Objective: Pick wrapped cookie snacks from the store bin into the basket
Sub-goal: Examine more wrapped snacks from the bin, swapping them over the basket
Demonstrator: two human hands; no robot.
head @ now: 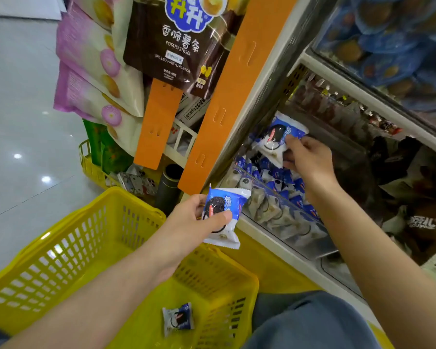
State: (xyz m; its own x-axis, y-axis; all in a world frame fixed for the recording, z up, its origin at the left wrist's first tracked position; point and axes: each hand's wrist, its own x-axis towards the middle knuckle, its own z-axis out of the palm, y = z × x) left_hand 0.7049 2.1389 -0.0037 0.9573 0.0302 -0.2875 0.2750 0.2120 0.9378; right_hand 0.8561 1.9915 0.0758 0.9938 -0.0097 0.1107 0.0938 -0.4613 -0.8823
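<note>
left hand (192, 219) pinches cookie pack (228, 201), upright

glossy pale floor (23, 102), ceiling-light reflections (17, 156), orange shelf upright (234, 79)

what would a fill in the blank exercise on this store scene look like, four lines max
1. The left hand holds a wrapped cookie snack above the ____ basket.
2. The right hand grips a second snack over the store bin, so the number of hands holding snacks is ____.
3. The number of snacks lying in the basket is ____.
4. The brown bag hanging above reads POTATO ____.

Missing words: yellow; two; one; sticks
</note>
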